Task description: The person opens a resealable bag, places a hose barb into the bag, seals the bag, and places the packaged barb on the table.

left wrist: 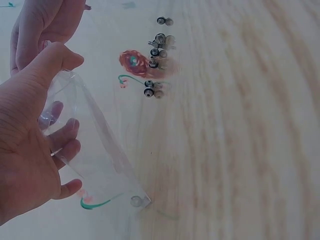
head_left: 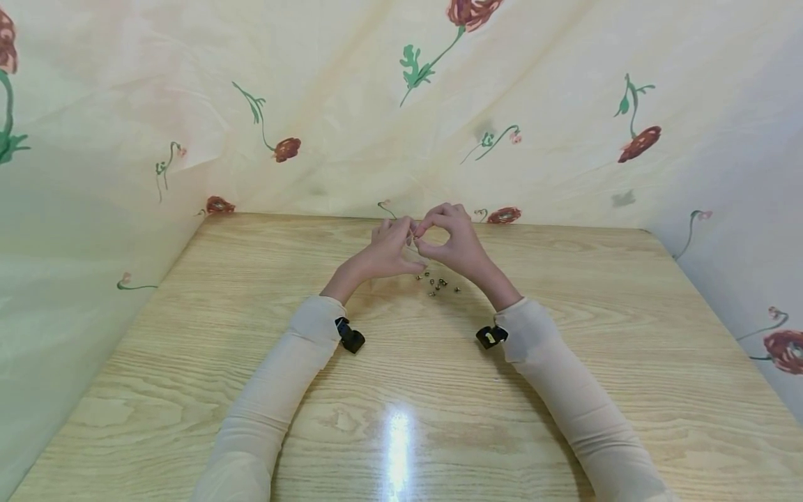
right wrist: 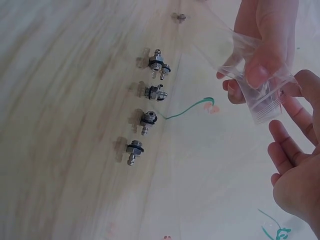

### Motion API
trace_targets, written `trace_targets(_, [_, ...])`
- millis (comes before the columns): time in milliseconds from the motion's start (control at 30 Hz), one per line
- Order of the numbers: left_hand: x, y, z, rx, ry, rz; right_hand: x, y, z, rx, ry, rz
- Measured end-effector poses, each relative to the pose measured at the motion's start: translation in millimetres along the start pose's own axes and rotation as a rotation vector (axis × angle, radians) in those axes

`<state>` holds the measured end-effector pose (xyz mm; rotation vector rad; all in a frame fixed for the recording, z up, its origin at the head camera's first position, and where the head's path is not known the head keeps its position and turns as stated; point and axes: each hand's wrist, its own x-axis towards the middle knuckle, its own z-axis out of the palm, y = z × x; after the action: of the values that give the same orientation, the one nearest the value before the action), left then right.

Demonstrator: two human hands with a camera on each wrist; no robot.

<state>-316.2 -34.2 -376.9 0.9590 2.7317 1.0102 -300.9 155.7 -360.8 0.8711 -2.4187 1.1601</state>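
Note:
A clear plastic zip bag (left wrist: 95, 135) hangs between my two hands above the far part of the table. My left hand (head_left: 389, 252) grips it, thumb on the near side and fingers behind. At the bag's zip edge (right wrist: 265, 110), the thumb and forefinger of my right hand (head_left: 461, 244) meet in a ring and pinch. Whether a small part is also between those fingertips, I cannot tell. Several small metal barbed fittings (right wrist: 134, 149) with dark rings lie loose below the hands. One small round shape (left wrist: 136, 201) shows at the bag's lower corner.
The wood-grain table (head_left: 414, 369) stretches toward me, with a bright light reflection near its front. A floral cloth (head_left: 351, 104) hangs behind the table and along its sides. Each sleeve cuff carries a black wrist camera (head_left: 351, 337).

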Motion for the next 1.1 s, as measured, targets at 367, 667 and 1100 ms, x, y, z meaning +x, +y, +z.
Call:
trace_targets(367, [0.8, 2.4, 0.1, 0.021, 0.008, -0.014, 0.5, -4.7, -2.5, -0.010, -0.023, 0.021])
trace_targets(667, [0.7, 1.6, 0.3, 0.017, 0.011, -0.014, 0.3, -5.2, -3.8, -0.010, -0.027, 0.023])
trace_targets(1100, [-0.5, -0.2, 0.3, 0.008, 0.013, -0.024, -0.3, -5.2, -5.3, -0.014, -0.020, 0.030])
